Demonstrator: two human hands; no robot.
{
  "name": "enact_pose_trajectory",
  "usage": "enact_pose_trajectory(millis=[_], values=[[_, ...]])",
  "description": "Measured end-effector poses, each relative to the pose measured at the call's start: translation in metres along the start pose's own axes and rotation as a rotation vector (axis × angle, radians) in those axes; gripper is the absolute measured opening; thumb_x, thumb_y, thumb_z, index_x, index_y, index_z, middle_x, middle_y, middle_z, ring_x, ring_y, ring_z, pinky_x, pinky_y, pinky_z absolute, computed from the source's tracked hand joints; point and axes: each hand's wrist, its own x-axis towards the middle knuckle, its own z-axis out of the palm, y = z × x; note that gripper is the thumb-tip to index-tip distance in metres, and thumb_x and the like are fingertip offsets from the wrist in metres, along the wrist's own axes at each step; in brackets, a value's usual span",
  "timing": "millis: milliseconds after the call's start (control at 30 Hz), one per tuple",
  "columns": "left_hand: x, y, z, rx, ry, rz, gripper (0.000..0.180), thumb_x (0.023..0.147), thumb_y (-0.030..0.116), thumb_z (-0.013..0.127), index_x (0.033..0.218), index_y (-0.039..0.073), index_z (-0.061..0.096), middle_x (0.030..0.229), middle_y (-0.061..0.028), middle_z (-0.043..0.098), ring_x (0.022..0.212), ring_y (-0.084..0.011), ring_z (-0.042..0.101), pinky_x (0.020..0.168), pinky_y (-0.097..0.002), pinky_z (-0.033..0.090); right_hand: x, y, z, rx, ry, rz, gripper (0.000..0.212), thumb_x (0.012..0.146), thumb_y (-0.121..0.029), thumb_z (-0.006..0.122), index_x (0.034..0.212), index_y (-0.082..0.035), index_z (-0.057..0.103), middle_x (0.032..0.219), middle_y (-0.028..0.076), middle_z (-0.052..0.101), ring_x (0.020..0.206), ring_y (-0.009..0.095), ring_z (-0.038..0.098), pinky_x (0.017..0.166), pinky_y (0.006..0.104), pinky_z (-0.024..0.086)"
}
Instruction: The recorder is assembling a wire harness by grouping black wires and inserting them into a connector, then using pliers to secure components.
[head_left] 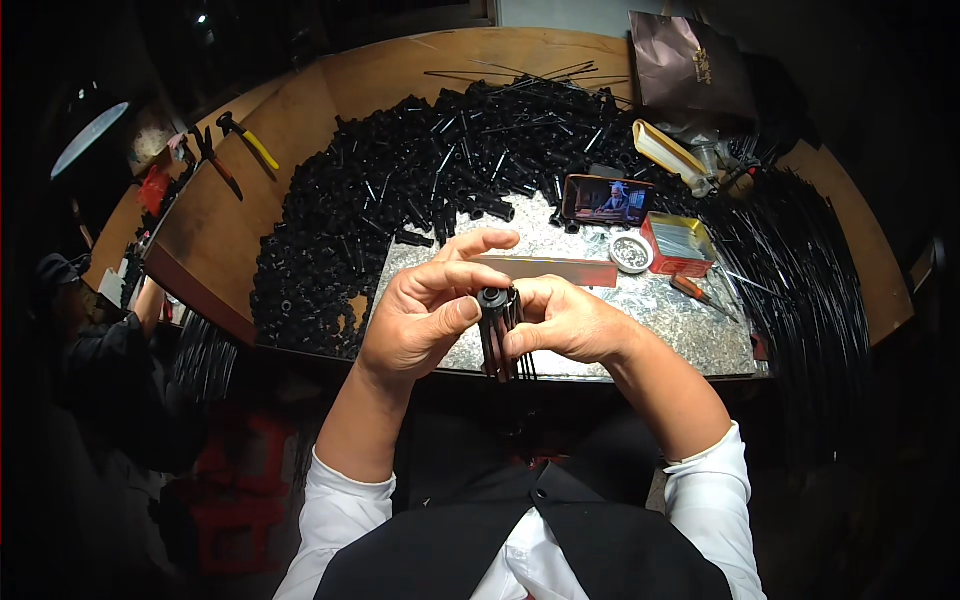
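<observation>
A black cylindrical part [494, 335] with a round socket on top and long slim dark strips down its sides stands upright between my hands, above the bench's near edge. My right hand [575, 322] grips it from the right, thumb across its front and index finger near the top. My left hand [415, 310] closes on its upper end from the left with thumb and index finger, while another finger is stretched out above. Several thin black rods [526, 365] hang beside the part under my right hand. A flat red-edged bar [560, 270] lies just behind my hands.
A heap of black tubular parts [420, 160] covers the back and left. At right are a phone [608, 200], white dish [630, 254], red tin [680, 245], screwdriver [695, 292] and long black rods [810, 280]. Pliers [215, 165] and a hammer [248, 140] hang left; a person [110, 350] sits beyond.
</observation>
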Motion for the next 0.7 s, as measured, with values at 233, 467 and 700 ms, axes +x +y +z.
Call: enact_pose_trajectory(millis=[233, 467, 700], values=[[0.006, 0.015, 0.0, 0.112, -0.187, 0.073, 0.022, 0.08, 0.011, 0.07, 0.098, -0.002, 0.068, 0.114, -0.0215, 0.057, 0.099, -0.0252, 0.06, 0.087, -0.0337, 0.048, -0.004, 0.0, 0.011, 0.084, -0.205, 0.01, 0.031, 0.077, -0.014, 0.075, 0.101, -0.001, 0.061, 0.089, 0.01, 0.066, 0.081, 0.019, 0.065, 0.074, 0.0328, 0.053], [0.015, 0.028, -0.007, 0.054, -0.49, 0.076, 0.02, 0.072, 0.004, 0.074, 0.087, -0.007, 0.068, 0.1, -0.0224, 0.062, 0.087, -0.0275, 0.064, 0.077, -0.035, 0.053, -0.011, -0.013, 0.039, -0.053, -0.188, -0.034, 0.025, 0.076, -0.005, 0.074, 0.098, 0.001, 0.063, 0.089, 0.007, 0.066, 0.083, 0.015, 0.062, 0.078, 0.0289, 0.051], [0.005, 0.019, 0.006, 0.014, 0.134, -0.09, 0.05, 0.075, 0.005, 0.076, 0.112, 0.001, 0.043, 0.094, -0.01, 0.057, 0.079, -0.0122, 0.06, 0.068, -0.0234, 0.054, -0.015, -0.02, 0.033, -0.044, 0.125, -0.091, 0.021, 0.083, -0.001, 0.065, 0.103, 0.002, 0.061, 0.092, 0.009, 0.065, 0.086, 0.011, 0.062, 0.075, 0.0266, 0.05]])
